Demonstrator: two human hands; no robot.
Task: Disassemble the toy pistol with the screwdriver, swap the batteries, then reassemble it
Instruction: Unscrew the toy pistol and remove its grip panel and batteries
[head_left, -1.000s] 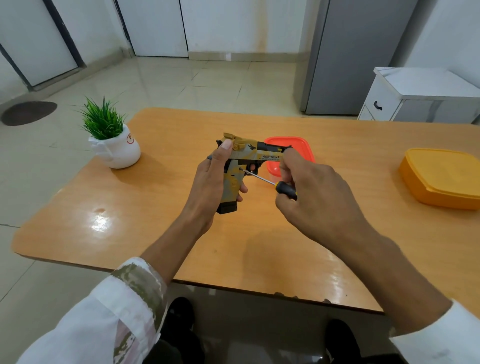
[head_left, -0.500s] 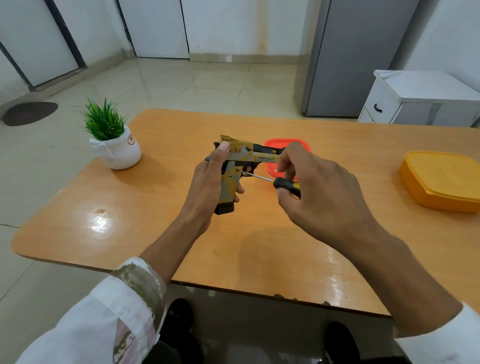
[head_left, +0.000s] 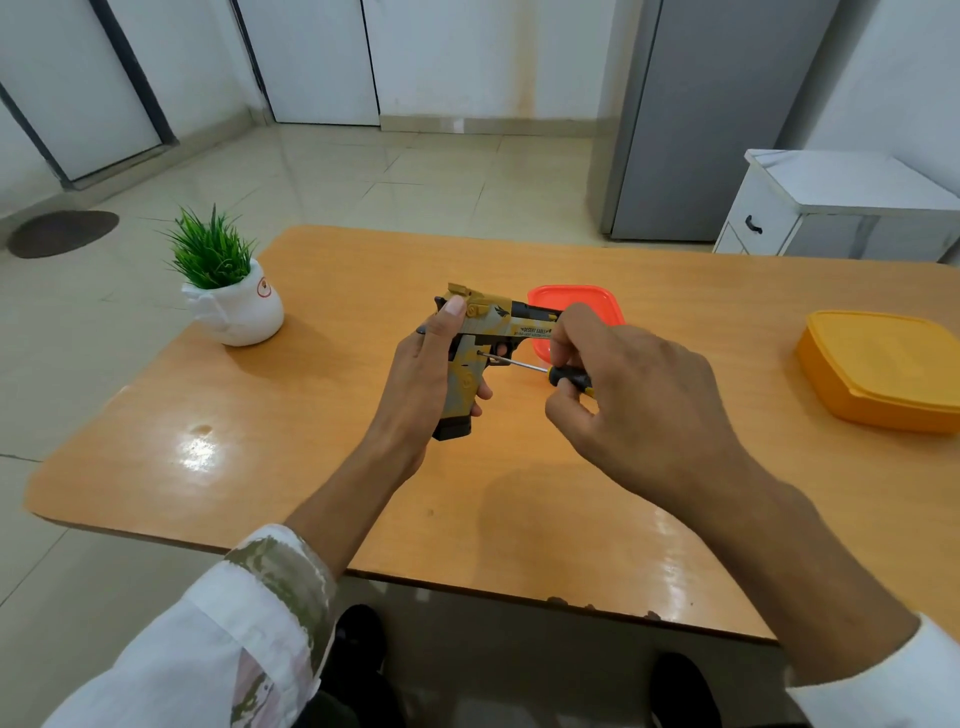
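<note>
The yellow-and-black toy pistol (head_left: 485, 332) is held upright above the middle of the wooden table (head_left: 291, 415), barrel pointing right. My left hand (head_left: 421, 384) grips its handle from behind, thumb up on the slide. My right hand (head_left: 639, 405) grips the black-and-yellow handle of a screwdriver (head_left: 563, 373). Its thin shaft runs left and its tip touches the pistol's side just above the grip, near the trigger.
A red square lid or container (head_left: 587, 301) lies just behind the pistol. A yellow lidded box (head_left: 883, 369) sits at the table's right. A small green plant in a white pot (head_left: 228, 296) stands at the left corner. A white cabinet (head_left: 841, 208) and grey fridge (head_left: 717, 114) stand beyond.
The screwdriver has tilted to a flatter angle, its tip staying on the pistol's side. Both hands and the pistol have barely shifted.
</note>
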